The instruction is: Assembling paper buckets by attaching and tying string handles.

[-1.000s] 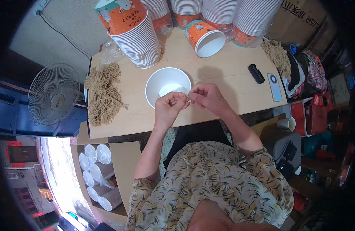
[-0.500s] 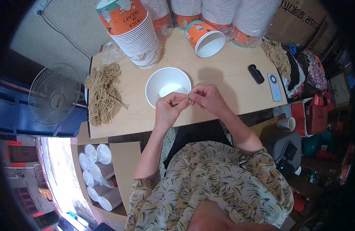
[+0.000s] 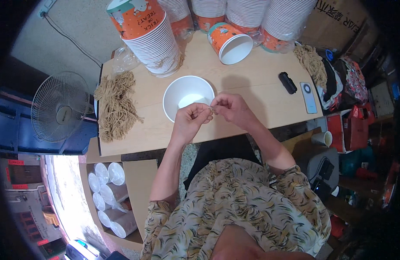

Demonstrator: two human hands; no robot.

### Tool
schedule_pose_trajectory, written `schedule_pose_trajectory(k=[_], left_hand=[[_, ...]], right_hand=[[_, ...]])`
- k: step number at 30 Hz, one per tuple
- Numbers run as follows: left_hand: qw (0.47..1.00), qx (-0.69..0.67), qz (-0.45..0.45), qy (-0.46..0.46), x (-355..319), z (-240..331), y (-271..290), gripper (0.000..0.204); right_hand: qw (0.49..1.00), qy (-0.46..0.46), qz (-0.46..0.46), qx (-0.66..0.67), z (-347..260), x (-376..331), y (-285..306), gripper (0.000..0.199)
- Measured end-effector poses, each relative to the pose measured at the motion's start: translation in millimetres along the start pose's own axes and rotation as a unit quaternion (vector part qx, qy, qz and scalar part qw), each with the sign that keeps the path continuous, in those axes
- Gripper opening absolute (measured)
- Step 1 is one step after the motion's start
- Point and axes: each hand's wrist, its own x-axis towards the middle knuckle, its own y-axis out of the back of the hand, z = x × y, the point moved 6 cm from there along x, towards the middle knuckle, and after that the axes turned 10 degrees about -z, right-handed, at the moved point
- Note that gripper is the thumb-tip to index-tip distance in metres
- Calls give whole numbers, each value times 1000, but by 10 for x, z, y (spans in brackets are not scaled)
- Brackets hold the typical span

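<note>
Both hands meet just over the near rim of the white paper bowl (image 3: 188, 98): left hand (image 3: 192, 119) and right hand (image 3: 231, 108) pinch something tiny between their fingertips, seemingly a cord end. The wooden surface (image 3: 256, 93) carries cup stacks (image 3: 154, 41) and a cord bundle (image 3: 116, 106); a fan (image 3: 61, 108) stands beside.

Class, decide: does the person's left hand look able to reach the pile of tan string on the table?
Probably yes: bare table lies between the left hand and the pile of tan string, though its fingers now pinch something small.
</note>
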Motion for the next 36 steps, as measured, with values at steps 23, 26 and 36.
schedule_pose_trajectory(k=[23, 26, 36], left_hand=[[999, -40, 17, -27, 13, -27, 52, 9], [999, -48, 11, -20, -2, -25, 50, 8], [1000, -23, -15, -14, -31, -22, 71, 7]], right_hand=[[994, -20, -47, 99, 102, 55, -53, 10], [995, -26, -55, 79, 96, 67, -93, 11], [994, -26, -90, 54, 158, 76, -68, 10]])
